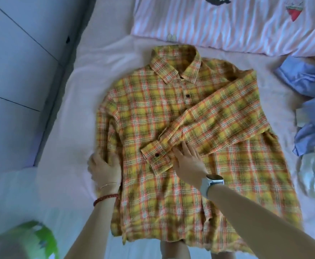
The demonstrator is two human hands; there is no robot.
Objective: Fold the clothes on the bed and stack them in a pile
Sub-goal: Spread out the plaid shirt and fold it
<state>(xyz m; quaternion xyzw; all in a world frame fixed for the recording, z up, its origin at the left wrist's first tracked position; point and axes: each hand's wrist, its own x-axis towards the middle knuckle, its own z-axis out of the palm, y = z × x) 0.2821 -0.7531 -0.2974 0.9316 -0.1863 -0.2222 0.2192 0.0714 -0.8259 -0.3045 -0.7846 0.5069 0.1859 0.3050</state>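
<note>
A yellow and orange plaid shirt point(171, 113) lies face up on the pink bed sheet point(74, 113), collar toward the far side. Its right sleeve point(218, 124) is folded diagonally across the chest, with the cuff near the middle. My right hand point(188, 161), a watch on the wrist, rests flat on the shirt just below that sleeve, fingers spread. At the shirt's left edge, my left hand point(104, 167) is closed around the bunched left sleeve. A heap of unfolded blue clothes point(310, 109) lies at the right.
A pink striped pillow or duvet point(227, 23) with a strawberry print lies across the head of the bed. The bed's left edge borders a light tiled floor point(13, 71). A green and white item point(31, 240) sits at the lower left.
</note>
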